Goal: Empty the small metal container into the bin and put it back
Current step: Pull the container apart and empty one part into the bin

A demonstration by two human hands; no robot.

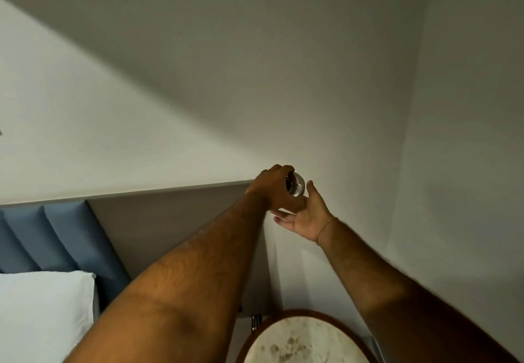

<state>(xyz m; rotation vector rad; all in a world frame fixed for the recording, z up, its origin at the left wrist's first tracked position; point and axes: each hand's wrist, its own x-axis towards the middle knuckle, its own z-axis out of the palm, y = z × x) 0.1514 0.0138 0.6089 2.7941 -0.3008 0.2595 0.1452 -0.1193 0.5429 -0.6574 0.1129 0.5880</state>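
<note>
The small metal container (296, 184) is a shiny round tin held up in front of the wall, tipped on its side with its dark inside facing left. My left hand (273, 188) is wrapped around it from the left. Just below and to the right, my right hand (307, 215) is open, palm up, fingers spread; its fingertips reach the container's underside, and whether they touch it is unclear. No bin is in view.
A round side table (304, 334) with a pale stone top and wooden rim sits at the bottom. At left are a grey headboard panel (170, 221), blue padded headboard (56, 238) and white pillow (42, 314). Plain walls meet in a corner (411, 107) at right.
</note>
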